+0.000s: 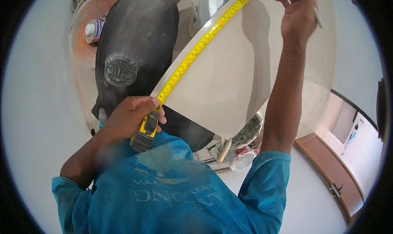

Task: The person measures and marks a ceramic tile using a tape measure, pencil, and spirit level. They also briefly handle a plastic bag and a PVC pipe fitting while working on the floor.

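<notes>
My left hand point(139, 111) grips a yellow and black tape measure point(144, 133) at the near left corner of a pale, flat board point(217, 82). The yellow blade point(195, 51) is extended along the board's left edge, up past the top of the view. My right hand point(298, 17) is raised at the board's upper right, fingers curled, with a thin pale pencil-like stick point(318, 19) in it. A dark cloth-like shape point(135, 33) with a round emblem lies left of and under the board.
A bottle with a white cap point(93, 31) stands at upper left. A round container with speckled grey contents point(249, 131), a wooden handle point(224, 151) and a clear-lidded container point(242, 160) are below the board. A brown wooden door point(327, 168) is at lower right.
</notes>
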`<state>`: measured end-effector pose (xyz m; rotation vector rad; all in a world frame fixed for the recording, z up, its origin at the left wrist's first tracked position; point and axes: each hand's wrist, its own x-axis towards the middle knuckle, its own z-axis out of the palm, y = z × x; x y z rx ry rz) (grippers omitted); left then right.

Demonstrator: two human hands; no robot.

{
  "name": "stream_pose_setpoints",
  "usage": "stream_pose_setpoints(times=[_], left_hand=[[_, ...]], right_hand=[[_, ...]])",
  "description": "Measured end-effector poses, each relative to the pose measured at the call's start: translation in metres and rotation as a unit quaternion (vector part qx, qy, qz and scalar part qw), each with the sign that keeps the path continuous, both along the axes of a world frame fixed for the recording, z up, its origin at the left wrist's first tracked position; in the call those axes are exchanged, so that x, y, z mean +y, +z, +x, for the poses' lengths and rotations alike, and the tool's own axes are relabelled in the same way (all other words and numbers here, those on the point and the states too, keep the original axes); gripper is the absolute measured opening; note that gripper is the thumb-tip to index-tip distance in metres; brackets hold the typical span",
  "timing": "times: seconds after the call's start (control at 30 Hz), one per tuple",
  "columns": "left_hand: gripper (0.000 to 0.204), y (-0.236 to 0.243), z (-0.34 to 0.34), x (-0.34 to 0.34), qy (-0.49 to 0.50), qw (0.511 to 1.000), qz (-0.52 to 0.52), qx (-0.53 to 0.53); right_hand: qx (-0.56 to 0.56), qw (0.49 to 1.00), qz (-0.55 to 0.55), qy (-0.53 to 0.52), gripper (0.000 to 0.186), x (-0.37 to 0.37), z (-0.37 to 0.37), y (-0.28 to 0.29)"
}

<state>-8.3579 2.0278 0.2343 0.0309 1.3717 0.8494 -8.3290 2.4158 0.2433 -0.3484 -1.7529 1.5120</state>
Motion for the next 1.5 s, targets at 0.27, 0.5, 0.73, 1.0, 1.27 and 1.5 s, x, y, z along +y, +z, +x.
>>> stream_pose_setpoints(times=[0.27,0.5,0.73,1.0,1.27,1.5], left_hand=[[0.041,0.0,-0.004,-0.001,0.002,1.0,0.005,-0.012],[0.041,-0.001,-0.006,-0.001,-0.005,1.0,0.0,-0.009],[0.044,0.001,-0.011,-0.002,-0.011,1.0,-0.001,-0.012],[0.045,-0.003,-0.011,-0.003,-0.006,1.0,0.008,-0.019],[0.047,-0.006,-0.01,-0.005,-0.01,1.0,0.01,-0.013],[0.047,-0.006,-0.009,-0.004,-0.01,1.0,0.013,-0.001]], right_hand=[[-0.052,0.946,-0.059,0.313,0.043,-0.043,0.0,0.005],[-0.151,0.897,0.06,0.412,0.02,-0.071,0.003,-0.01],[-0.172,0.868,0.174,0.431,0.017,-0.086,-0.006,-0.021],[-0.243,0.836,0.206,0.446,0.025,-0.093,-0.012,-0.023],[-0.235,0.834,0.211,0.453,0.027,-0.09,-0.009,-0.033],[-0.401,0.782,0.142,0.454,0.022,-0.092,-0.019,-0.003]])
